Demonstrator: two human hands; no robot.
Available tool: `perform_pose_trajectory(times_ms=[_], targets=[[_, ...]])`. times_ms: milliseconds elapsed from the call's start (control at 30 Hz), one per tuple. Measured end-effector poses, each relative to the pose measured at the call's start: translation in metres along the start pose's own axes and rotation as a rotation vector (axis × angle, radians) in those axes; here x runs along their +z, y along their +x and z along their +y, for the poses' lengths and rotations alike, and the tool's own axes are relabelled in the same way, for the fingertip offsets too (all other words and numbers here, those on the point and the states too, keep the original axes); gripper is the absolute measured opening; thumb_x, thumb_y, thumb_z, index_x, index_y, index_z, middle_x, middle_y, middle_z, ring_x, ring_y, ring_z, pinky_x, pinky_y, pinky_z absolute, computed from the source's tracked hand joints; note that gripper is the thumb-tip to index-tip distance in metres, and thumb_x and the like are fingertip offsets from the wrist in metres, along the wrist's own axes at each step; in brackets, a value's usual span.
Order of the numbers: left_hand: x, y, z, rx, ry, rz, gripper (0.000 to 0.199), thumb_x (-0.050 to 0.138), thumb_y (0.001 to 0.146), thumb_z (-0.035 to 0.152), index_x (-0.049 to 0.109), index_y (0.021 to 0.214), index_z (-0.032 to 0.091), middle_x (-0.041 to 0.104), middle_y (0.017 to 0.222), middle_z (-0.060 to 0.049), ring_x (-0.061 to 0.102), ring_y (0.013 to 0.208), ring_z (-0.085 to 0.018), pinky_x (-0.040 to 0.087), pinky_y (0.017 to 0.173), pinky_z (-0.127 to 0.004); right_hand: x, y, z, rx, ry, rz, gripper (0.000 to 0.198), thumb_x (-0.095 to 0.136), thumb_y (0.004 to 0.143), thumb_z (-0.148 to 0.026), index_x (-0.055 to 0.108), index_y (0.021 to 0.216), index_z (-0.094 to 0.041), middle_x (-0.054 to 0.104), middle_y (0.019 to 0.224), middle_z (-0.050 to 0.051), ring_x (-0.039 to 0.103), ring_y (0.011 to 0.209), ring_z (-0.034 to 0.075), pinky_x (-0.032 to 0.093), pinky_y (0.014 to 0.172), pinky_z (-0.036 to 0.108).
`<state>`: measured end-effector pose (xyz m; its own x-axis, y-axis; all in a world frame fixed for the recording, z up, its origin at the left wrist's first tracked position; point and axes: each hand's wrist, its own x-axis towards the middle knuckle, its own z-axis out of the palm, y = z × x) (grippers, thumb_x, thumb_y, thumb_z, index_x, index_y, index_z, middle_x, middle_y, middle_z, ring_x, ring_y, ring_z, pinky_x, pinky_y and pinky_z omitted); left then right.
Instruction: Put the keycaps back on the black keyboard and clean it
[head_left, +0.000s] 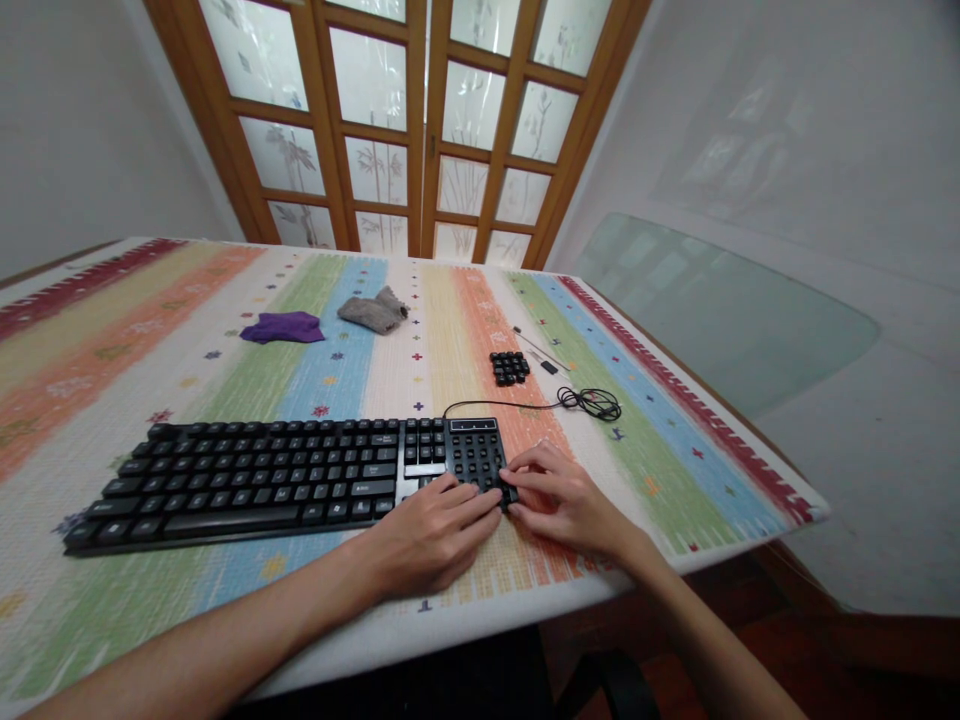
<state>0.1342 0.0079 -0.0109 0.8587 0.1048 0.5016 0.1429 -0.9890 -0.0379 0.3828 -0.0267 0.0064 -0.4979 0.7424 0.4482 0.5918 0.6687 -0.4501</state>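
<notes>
A black keyboard (262, 475) lies on the patterned cloth in front of me. Bare key sockets show on its number pad (476, 455), where keycaps are off. My left hand (439, 530) rests at the pad's lower edge, fingers reaching rightward over it with the tips at the bottom corner. From the right side, my right hand (555, 500) has its thumb and fingers bent around that same corner; whatever lies between them is hidden. Beyond the keyboard, loose black keycaps (510, 367) sit grouped in rows.
The keyboard's cable (589, 403) is coiled to the right. A thin rod (544, 348) and a small black piece (550, 367) lie beside the keycaps. Farther back are a purple folded cloth item (283, 327) and a grey one (373, 311). The table edge (600, 590) runs close below my hands.
</notes>
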Motion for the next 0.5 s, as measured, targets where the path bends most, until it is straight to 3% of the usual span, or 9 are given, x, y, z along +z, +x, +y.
perform_pose_trajectory(times_ms=[233, 500], targets=[[0.0011, -0.0009, -0.0007, 0.002, -0.003, 0.017, 0.032, 0.045, 0.100, 0.017, 0.060, 0.127, 0.007, 0.065, 0.133, -0.016, 0.064, 0.098, -0.023, 0.050, 0.083, -0.039, -0.0054, 0.0065, -0.0012, -0.046, 0.004, -0.049, 0.032, 0.065, 0.089, -0.013, 0.069, 0.120, -0.020, 0.065, 0.105, 0.010, 0.059, 0.098, 0.023, 0.054, 0.085, 0.040], [0.0019, -0.0024, -0.0010, 0.005, 0.008, 0.005, 0.028, 0.049, 0.097, 0.017, 0.065, 0.118, 0.008, 0.066, 0.132, -0.014, 0.063, 0.100, -0.024, 0.050, 0.084, -0.040, -0.0029, 0.0042, 0.0034, -0.004, 0.060, -0.038, 0.036, 0.064, 0.087, -0.013, 0.069, 0.122, -0.021, 0.067, 0.105, 0.009, 0.061, 0.098, 0.022, 0.055, 0.084, 0.040]])
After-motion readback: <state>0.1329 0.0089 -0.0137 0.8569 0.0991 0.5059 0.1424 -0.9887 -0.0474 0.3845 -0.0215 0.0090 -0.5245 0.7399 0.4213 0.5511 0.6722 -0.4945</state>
